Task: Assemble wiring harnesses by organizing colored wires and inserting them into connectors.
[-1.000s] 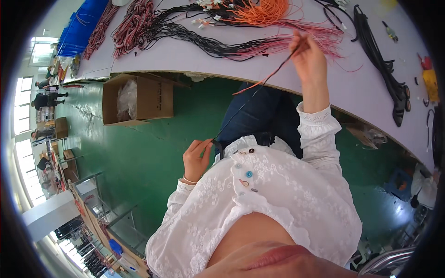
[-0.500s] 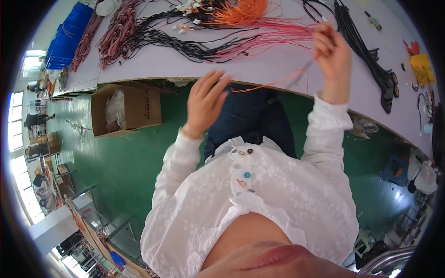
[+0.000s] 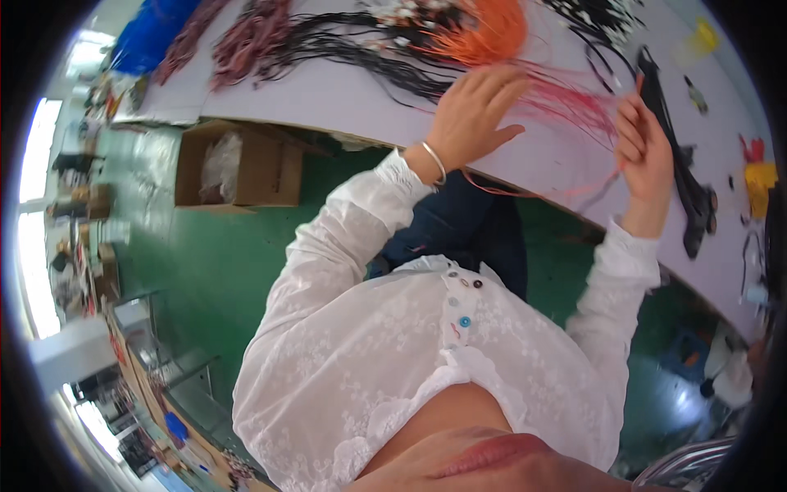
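Observation:
My right hand (image 3: 643, 156) is closed on a thin orange-pink wire (image 3: 533, 194), its fingers curled above the table's right half. That wire sags in a loop past the table's front edge. Fingers stretched out, my left hand (image 3: 471, 119) is over the near side of a wire bundle and holds nothing that I can see. The bundle has black wires (image 3: 361, 61) on the left and pink wires (image 3: 566, 98) on the right. Behind it lies a coil of orange wire (image 3: 488, 33) beside small white connectors (image 3: 402, 12).
Reddish-brown wire hanks (image 3: 254, 41) and a blue bin (image 3: 152, 33) occupy the table's far left. On the right lie a thick black cable bundle (image 3: 668, 131) and a yellow object (image 3: 760, 189). An open cardboard box (image 3: 270, 172) is below the front edge.
My left hand has moved right and farther over the table, to the wire bundle. My right hand, still closed on the wire, appears lower and farther right; the whole view has also shifted.

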A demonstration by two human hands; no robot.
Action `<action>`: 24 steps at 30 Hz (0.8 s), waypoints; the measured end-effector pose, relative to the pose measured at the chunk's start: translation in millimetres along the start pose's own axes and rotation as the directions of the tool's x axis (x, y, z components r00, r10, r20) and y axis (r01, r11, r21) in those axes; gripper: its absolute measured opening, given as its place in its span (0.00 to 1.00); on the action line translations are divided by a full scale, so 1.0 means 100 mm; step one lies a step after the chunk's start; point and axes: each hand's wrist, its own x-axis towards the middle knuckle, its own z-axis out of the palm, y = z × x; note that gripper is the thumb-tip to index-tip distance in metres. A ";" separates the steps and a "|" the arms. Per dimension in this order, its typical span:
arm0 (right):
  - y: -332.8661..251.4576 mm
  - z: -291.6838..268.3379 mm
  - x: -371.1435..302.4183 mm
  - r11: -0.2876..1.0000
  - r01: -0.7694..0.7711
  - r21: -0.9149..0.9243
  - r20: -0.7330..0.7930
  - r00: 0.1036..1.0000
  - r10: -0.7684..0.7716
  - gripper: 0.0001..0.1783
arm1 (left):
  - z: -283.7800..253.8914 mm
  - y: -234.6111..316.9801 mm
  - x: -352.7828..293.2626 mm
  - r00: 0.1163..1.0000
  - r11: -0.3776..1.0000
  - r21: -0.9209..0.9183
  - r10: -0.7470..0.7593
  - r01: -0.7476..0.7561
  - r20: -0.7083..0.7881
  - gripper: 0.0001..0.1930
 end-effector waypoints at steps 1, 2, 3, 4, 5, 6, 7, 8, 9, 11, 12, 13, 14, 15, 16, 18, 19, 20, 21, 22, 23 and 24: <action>0.01 0.01 0.07 1.000 -0.001 -0.031 0.060 0.998 0.002 0.07 | 0.08 0.01 0.05 1.000 0.999 -0.039 0.006 -0.006 -0.002 0.31; 0.08 0.11 0.14 1.000 -0.015 -0.021 -0.059 0.998 0.014 0.07 | 0.18 -0.05 0.11 1.000 1.000 0.028 0.002 -0.002 0.013 0.34; 0.15 0.17 0.26 0.999 -0.047 -0.004 -0.161 0.986 0.046 0.07 | 0.23 -0.10 0.11 1.000 0.993 0.117 -0.019 0.016 0.024 0.37; 0.07 0.19 0.15 0.999 0.015 -0.033 -0.208 0.978 -0.022 0.07 | 0.33 -0.09 0.16 0.989 0.998 0.053 -0.043 0.036 0.139 0.31; 0.09 0.12 0.21 0.999 0.019 0.044 -0.095 0.995 -0.015 0.07 | 0.35 -0.11 0.14 0.991 0.999 0.034 -0.029 0.024 0.131 0.31; 0.05 0.07 0.22 0.993 0.018 0.120 0.013 1.000 -0.020 0.07 | 0.35 -0.08 0.10 0.973 1.000 0.023 0.014 -0.020 0.232 0.27; -0.06 0.02 0.17 0.992 0.055 0.110 -0.014 0.998 -0.054 0.07 | 0.37 -0.02 0.06 0.940 0.997 -0.002 0.072 -0.076 0.334 0.25; -0.19 -0.04 0.14 0.984 0.099 0.151 -0.077 0.993 -0.088 0.07 | 0.44 0.01 0.02 0.937 0.995 -0.036 0.104 -0.098 0.333 0.25; -0.25 -0.06 0.14 0.972 0.126 0.197 -0.123 0.987 -0.103 0.06 | 0.48 0.00 -0.06 0.946 0.990 -0.002 0.138 -0.144 0.292 0.23; -0.46 0.15 0.03 0.965 0.168 0.202 -0.076 0.985 -0.155 0.04 | 0.54 -0.06 -0.01 0.959 0.984 0.043 0.160 -0.174 0.236 0.22; -0.57 0.14 -0.09 0.944 0.200 0.262 0.008 0.978 -0.209 0.04 | 0.54 -0.03 -0.02 0.961 0.986 0.051 0.143 -0.160 0.238 0.20; -0.67 0.11 -0.19 0.919 0.224 0.323 0.094 0.959 -0.266 0.03 | 0.54 -0.02 -0.02 0.962 0.987 0.063 0.128 -0.147 0.239 0.18; -0.74 0.08 -0.27 0.906 0.269 0.328 0.043 0.953 -0.299 0.02 | 0.55 0.00 -0.05 0.966 0.982 0.109 0.126 -0.153 0.226 0.16; -0.78 0.14 -0.35 0.907 0.275 0.320 0.045 0.952 -0.304 0.02 | 0.55 -0.01 -0.03 0.967 0.982 0.105 0.131 -0.157 0.218 0.16; -0.78 0.24 -0.46 0.888 0.317 0.333 0.077 0.930 -0.360 0.02 | 0.55 -0.05 -0.04 0.971 0.987 0.111 0.094 -0.120 0.218 0.15; -0.80 0.47 -0.71 0.865 0.356 0.354 0.196 0.876 -0.441 0.02 | 0.52 -0.06 0.00 0.975 0.991 0.105 0.057 -0.081 0.213 0.15; -0.80 0.56 -0.82 0.866 0.363 0.343 0.190 0.877 -0.442 0.02 | 0.47 -0.01 0.07 0.968 0.998 0.066 -0.031 0.015 0.250 0.15; -0.78 0.65 -0.91 0.869 0.361 0.339 0.240 0.860 -0.451 0.03 | 0.45 0.03 0.11 0.949 0.993 0.029 -0.115 0.111 0.292 0.14; -0.76 0.73 -0.96 0.871 0.358 0.337 0.293 0.839 -0.458 0.03 | 0.45 0.01 0.12 0.951 0.994 0.019 -0.111 0.110 0.289 0.14; -0.72 0.69 -0.98 0.834 0.549 0.065 0.120 0.825 -0.552 0.06 | 0.50 -0.06 0.13 0.946 0.991 0.052 -0.133 0.123 0.297 0.13; -0.66 0.65 -0.96 0.830 0.556 0.055 0.118 0.821 -0.558 0.06 | 0.53 -0.11 0.12 0.940 0.987 0.085 -0.156 0.136 0.304 0.12; -0.60 0.59 -0.86 0.927 0.372 -0.044 0.005 0.928 -0.372 0.06 | 0.52 -0.17 0.16 0.962 0.996 0.054 -0.086 0.074 0.260 0.11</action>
